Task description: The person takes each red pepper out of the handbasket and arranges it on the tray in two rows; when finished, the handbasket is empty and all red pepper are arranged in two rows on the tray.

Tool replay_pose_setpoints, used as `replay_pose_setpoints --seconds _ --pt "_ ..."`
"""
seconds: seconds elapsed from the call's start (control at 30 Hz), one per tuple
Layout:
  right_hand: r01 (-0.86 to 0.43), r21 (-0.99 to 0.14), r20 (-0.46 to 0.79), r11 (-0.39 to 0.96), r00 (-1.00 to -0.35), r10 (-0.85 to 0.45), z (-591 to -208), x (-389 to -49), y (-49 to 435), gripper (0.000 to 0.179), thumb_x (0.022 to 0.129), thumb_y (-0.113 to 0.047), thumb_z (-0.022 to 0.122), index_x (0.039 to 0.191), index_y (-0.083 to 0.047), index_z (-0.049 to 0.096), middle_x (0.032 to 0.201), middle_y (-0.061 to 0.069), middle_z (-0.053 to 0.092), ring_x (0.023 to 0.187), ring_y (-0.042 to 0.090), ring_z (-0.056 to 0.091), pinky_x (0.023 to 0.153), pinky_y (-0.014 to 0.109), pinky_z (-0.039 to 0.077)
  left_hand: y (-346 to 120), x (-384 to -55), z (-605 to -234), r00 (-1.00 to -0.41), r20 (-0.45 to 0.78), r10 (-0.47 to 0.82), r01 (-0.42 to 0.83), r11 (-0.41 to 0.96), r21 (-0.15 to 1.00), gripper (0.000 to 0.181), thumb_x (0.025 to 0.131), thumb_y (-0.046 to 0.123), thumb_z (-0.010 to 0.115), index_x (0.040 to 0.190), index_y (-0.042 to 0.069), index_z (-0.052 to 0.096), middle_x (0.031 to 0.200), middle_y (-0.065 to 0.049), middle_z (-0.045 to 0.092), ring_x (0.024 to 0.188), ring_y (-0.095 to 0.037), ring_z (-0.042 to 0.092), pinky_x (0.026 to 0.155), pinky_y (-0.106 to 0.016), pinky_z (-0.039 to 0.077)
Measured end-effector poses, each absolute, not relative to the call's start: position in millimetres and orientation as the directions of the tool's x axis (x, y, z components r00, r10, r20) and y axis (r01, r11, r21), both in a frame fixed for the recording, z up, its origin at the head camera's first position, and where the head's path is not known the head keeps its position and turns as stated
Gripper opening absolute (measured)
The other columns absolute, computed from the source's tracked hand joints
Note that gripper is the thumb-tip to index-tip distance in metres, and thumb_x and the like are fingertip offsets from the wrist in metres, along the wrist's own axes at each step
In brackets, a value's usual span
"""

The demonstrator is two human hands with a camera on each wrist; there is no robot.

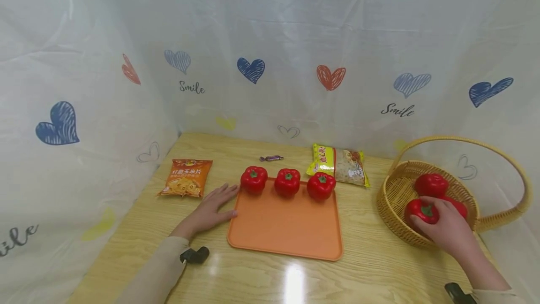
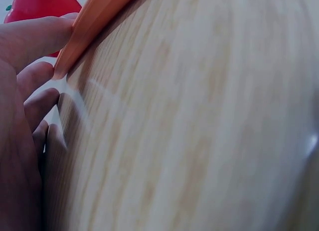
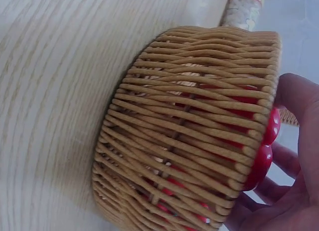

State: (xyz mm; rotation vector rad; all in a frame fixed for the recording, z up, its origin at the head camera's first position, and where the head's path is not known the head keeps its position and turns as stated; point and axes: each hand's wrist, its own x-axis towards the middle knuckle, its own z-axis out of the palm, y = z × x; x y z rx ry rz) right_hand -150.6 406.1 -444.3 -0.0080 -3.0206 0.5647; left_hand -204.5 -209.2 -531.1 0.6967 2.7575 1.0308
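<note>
My right hand reaches into a wicker basket and grips a red bell pepper with a green stem, thumb on one side and fingers on the other. Beside it in the basket lie two more red peppers. In the right wrist view the held pepper shows at the basket's rim. My left hand rests on the table with its fingers extended, its thumb touching the left edge of an orange tray. Three red bell peppers stand in a row along the tray's far edge.
An orange snack bag lies left of the tray. Behind the tray are a small purple-wrapped candy and a yellow food packet. The basket's tall handle arches to the right. A patterned curtain closes off the table's back.
</note>
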Motion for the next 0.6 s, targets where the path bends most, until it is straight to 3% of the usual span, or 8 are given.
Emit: replay_pose_setpoints --seconds 0.6 --pt "-0.052 -0.383 0.14 0.922 -0.99 0.003 -422.3 -146.1 387.6 0.069 0.09 -0.037 0.077 0.14 0.002 0.049 0.132 0.038 0.042 0.111 0.057 0.044 0.077 0.074 0.049 -207.9 -201.0 -526.6 -0.888 0.055 0.457 0.384 0.669 0.637 0.074 0.096 0.044 0.067 0.158 0.013 0.04 0.165 -0.006 0.032 0.155 -0.035 0.015 0.123 -0.059 0.009"
